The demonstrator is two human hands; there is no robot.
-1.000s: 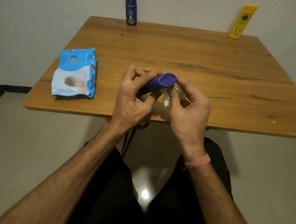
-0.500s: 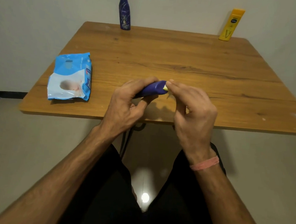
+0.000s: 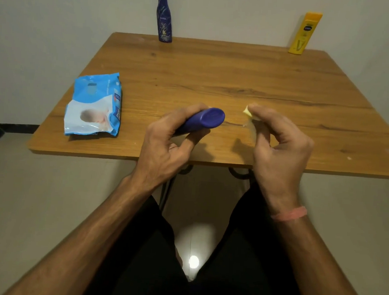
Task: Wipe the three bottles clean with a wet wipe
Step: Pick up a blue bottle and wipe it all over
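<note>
- One brown wood-grain rectangular worktop [image 3: 216,80] fills the upper part of the view, set against a pale wall; dark curled metal legs show under its near edge.
- Person's two bare forearms reach up from the bottom of the view, black-clad legs below, both hands held over the near edge of the worktop.
- Blue and white soft plastic pack of wet wipes [image 3: 94,106] lies flat on the left side of the worktop, well apart from the hands.
- Left hand [image 3: 166,143]: fingers and thumb curled round a dark purple-blue plastic bottle [image 3: 204,120], held lying roughly level just above the worktop, its rounded flat end pointing right and away from the person; the other end is hidden in the fist.
- Right hand [image 3: 277,148]: thumb and fingertips pinching a small crumpled pale yellowish-white wet wipe [image 3: 248,113], which sticks out at the fingertips with a thin bit hanging below. A pink band sits on this wrist.
- The wipe is apart from the held bottle, a clear gap of worktop between them.
- Tall dark blue waisted plastic bottle with a printed label [image 3: 164,17] stands upright at the far edge of the worktop, left of centre, by the wall.
- Tall yellow flat-sided plastic bottle [image 3: 304,33] stands at the far right corner, tilted back toward the wall.
</note>
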